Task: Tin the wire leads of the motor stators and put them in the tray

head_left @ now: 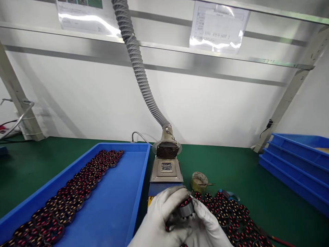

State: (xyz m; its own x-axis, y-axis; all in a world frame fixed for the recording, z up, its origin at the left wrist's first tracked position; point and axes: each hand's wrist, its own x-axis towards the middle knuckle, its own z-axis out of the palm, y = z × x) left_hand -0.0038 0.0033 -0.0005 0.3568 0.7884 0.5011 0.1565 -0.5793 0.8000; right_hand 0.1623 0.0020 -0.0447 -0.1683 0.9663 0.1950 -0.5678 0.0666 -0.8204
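Both my hands wear white gloves and meet low in the middle of the head view. My left hand [161, 219] is closed around a round black part with a grey side wall [187, 210] and red marks on top. Another such part seems to sit lower in its fingers, partly hidden. My right hand [209, 224] has its fingertips pressed to the right side of the same round part. To the right of my hands lies a spread of similar round parts [232, 218] with red and yellow marks.
A blue tray [102, 219] on the left holds long rows of round parts [77, 190]. Ahead stands a metal heating unit [166, 171] with a square silvery surface, beneath a grey duct [141, 73]. A small pot [198, 181] and stacked blue trays [295, 171] stand rightward.
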